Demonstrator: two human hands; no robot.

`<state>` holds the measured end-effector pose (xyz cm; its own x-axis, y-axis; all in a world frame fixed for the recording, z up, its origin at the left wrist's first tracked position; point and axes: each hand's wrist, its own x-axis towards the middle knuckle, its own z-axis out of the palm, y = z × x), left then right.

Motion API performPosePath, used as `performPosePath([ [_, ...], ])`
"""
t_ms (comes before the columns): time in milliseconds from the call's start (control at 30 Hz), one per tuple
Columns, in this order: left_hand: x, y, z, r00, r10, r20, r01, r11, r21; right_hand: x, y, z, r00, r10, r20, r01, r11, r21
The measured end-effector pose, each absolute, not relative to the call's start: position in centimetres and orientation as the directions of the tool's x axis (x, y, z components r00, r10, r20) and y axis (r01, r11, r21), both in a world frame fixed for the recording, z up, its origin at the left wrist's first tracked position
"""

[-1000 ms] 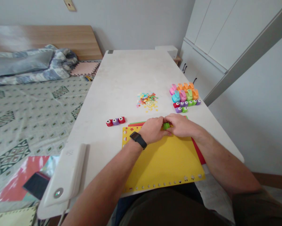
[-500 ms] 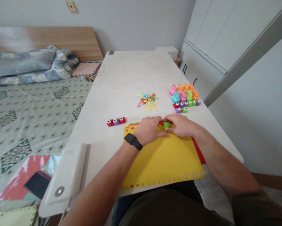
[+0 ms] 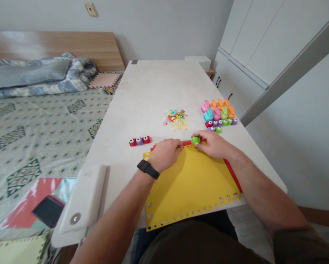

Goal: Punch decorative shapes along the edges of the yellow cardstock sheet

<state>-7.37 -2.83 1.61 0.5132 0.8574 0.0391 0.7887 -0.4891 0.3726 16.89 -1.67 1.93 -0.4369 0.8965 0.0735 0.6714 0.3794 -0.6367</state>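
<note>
A yellow sheet of paper (image 3: 189,187) lies at the table's near edge, small shapes cut along its near and far borders. Under it, red and green sheets peek out. My left hand (image 3: 166,156), with a black watch on the wrist, pinches the sheet's far edge. Between the thumb and fingers of my right hand (image 3: 212,144) is a green craft punch (image 3: 195,140), at the sheet's far edge. Ahead lies a heap of colourful paper cutouts (image 3: 177,117). Three small punches (image 3: 139,141), red and purple, stand in a row to the left.
Several larger pink, orange, blue and green punches (image 3: 216,113) stand at the right, with small ones in front. A white device (image 3: 83,198) lies at the table's left near corner. Left of the table is a bed (image 3: 51,139) with a dark tablet-like object (image 3: 48,211).
My left hand has moved left, away from the punch, and now pinches the sheet's edge. The punch sits slightly farther away in my right hand. The yellow sheet has turned a little.
</note>
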Motion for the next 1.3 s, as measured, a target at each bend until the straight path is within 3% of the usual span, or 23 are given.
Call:
performPosePath([
  [200, -8.2, -2.9, 1.4, 0.507, 0.861, 0.043, 0.777, -0.479, 0.408, 17.0, -1.2, 1.2, -0.343, 0.936, 0.083, 0.551, 0.272, -0.789],
  [333, -8.6, -3.2, 0.9, 0.505, 0.861, 0.062, 0.759, -0.477, 0.443, 16.7, -1.0, 0.7, -0.289, 0.955, 0.062, 0.306, 0.154, -0.940],
  [467, -8.9, -3.7, 0.5, 0.531, 0.843, 0.089, 0.716, -0.502, 0.485, 16.6, -1.0, 1.1, -0.226, 0.974, 0.029, 0.167, 0.068, -0.984],
  [767, -9.4, -4.2, 0.6, 0.599, 0.790, 0.128, 0.649, -0.574, 0.500, 16.9, -1.1, 0.9, -0.339, 0.932, -0.126, 0.266, -0.033, -0.963],
  [967, -9.3, -4.3, 0.7, 0.591, 0.799, 0.114, 0.674, -0.566, 0.474, 15.9, -1.2, 1.2, -0.321, 0.942, 0.094, 0.253, 0.181, -0.950],
  [1167, -9.3, -4.3, 0.6, 0.595, 0.795, 0.118, 0.681, -0.577, 0.450, 15.6, -0.8, 0.3, -0.414, 0.910, 0.000, 0.305, 0.138, -0.942],
  [1300, -9.4, -4.3, 0.6, 0.600, 0.791, 0.119, 0.679, -0.582, 0.447, 14.9, -0.2, 0.1, -0.336, 0.937, 0.095, 0.310, 0.205, -0.929],
])
